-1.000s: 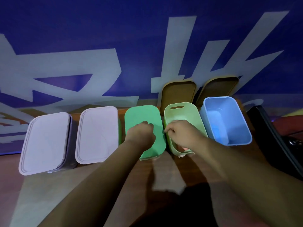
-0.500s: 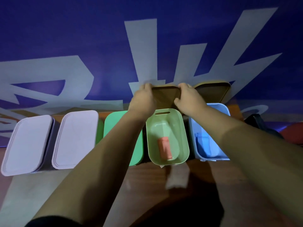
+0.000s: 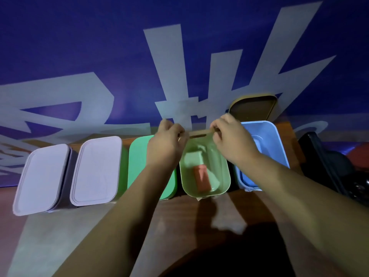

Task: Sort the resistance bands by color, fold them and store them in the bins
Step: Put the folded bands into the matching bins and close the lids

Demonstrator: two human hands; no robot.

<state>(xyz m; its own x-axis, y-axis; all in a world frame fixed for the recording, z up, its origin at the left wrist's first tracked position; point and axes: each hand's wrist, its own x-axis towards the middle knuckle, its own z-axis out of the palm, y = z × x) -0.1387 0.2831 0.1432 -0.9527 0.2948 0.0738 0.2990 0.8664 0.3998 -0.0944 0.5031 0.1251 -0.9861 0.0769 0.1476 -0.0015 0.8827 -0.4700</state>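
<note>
We are looking down on a row of five bins along the back of a wooden table (image 3: 199, 220). From the left: two lilac-lidded bins (image 3: 42, 176) (image 3: 97, 170), a bin with a green lid (image 3: 139, 162), an open pale green bin (image 3: 205, 174), and an open blue bin (image 3: 261, 144).

Task item: one folded resistance band (image 3: 202, 177), salmon-red, is lying flat on the floor of the pale green bin, toward its near end, long axis running front to back. It is reading as a compact rectangular fold; finer texture is too blurred to tell. A pale patch is showing on the bin floor just behind it; we cannot tell what it is.

Hands: the left hand (image 3: 166, 145) and right hand (image 3: 232, 139) are both pinching a tan lid (image 3: 199, 133) by its two ends, fingers curled narrowly around its edge, holding it over the far rim of the pale green bin. A second tan lid (image 3: 252, 106) is leaning against the backdrop behind the blue bin.

Writing: the blue backdrop (image 3: 79, 47) is carrying large pale strokes of characters, cropped and not readable. We are seeing no brand marks or labels on the bins.
</note>
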